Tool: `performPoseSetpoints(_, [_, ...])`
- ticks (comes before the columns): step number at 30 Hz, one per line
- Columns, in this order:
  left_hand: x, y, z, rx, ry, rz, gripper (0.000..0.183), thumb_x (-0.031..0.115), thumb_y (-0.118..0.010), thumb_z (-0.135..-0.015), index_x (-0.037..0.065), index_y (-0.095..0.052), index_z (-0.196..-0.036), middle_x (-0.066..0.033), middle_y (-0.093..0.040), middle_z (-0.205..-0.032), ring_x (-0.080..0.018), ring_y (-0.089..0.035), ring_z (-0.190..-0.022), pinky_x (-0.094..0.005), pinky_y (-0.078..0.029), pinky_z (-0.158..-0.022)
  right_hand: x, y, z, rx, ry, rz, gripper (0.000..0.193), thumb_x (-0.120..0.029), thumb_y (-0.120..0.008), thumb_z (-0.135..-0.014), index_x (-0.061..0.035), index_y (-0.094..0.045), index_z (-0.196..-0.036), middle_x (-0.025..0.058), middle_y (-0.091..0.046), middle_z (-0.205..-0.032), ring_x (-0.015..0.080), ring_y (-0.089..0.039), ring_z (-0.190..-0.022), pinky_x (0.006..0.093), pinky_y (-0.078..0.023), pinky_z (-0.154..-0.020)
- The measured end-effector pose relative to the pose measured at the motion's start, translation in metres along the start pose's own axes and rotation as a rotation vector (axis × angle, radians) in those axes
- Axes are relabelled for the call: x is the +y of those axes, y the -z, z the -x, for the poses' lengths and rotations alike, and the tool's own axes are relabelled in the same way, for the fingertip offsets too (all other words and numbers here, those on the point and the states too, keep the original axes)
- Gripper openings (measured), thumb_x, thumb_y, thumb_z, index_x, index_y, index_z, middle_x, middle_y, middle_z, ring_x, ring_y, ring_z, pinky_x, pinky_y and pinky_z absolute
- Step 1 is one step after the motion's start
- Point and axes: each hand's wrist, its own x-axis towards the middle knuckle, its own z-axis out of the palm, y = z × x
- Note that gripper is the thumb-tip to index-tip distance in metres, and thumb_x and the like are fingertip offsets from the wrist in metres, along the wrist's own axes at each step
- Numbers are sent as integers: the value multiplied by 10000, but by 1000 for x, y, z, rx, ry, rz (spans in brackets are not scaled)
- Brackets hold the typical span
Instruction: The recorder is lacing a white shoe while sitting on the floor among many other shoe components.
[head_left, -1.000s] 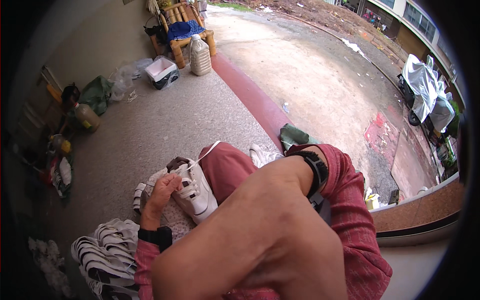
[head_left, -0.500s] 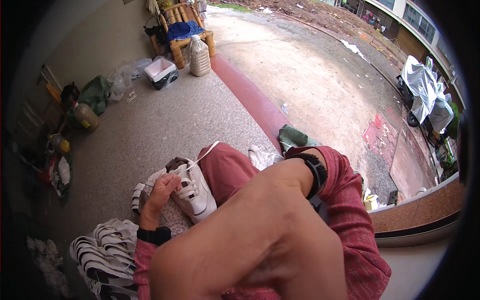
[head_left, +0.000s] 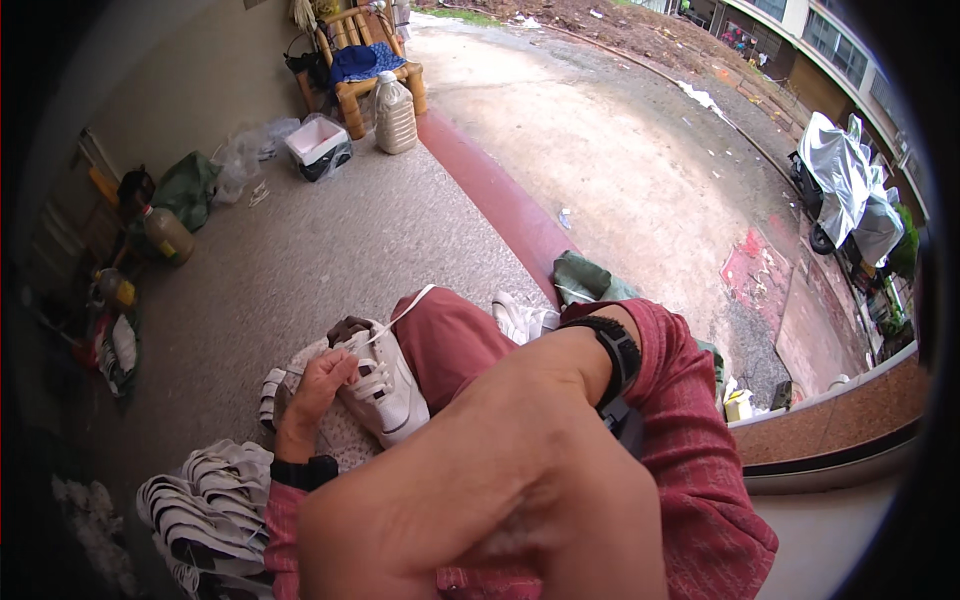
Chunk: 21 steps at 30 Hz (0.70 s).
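A white sneaker point(head_left: 388, 398) with a brown lining lies on pale patterned cloth point(head_left: 348, 432) over my lap, against my red-clad knee. Its white shoelace point(head_left: 402, 312) loops up to the right over the knee. My left hand point(head_left: 322, 388), a black band at its wrist, has its fingers closed at the sneaker's eyelet edge. Very close and large, my right hand point(head_left: 480, 470) fills the lower middle, bent back from a wrist with a dark band point(head_left: 622, 362). Its fingers are hidden, so what they hold cannot be seen.
Several white-and-dark shoe pieces point(head_left: 205, 505) are stacked at lower left. Another white shoe point(head_left: 520, 318) lies beyond my knee, beside green cloth point(head_left: 590, 278). Farther off stand a bamboo chair point(head_left: 350, 85), a large plastic bottle point(head_left: 394, 118) and a white box point(head_left: 318, 142).
The whole view has shifted slightly left. My left hand stays at the sneaker, and my right hand remains bent close to the camera.
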Motion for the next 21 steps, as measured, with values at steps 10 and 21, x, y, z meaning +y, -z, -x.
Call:
performPoseSetpoints(10, [-12,2,-4,20,21,66,323,282,-568,-973,85,-556,-716,41,-516,-700,-55,-437,-689,-221,-344,-674,-5,2,-1,-56,-46,-32,189,-20,-687,-826,-14,-567,-681,11,-535,-616,72,-500,-557,247,-356,-504])
performPoseSetpoints(21, [3,-2,-2,-4,12,29,337,302,-579,-966,86,-558,-708,34,-517,-703,-61,-432,-681,-229,-339,-664,-2,6,7,-22,15,180,219,-85,-641,-888,16,-581,-703,32,-531,-615,96,-494,-555,252,-374,-510])
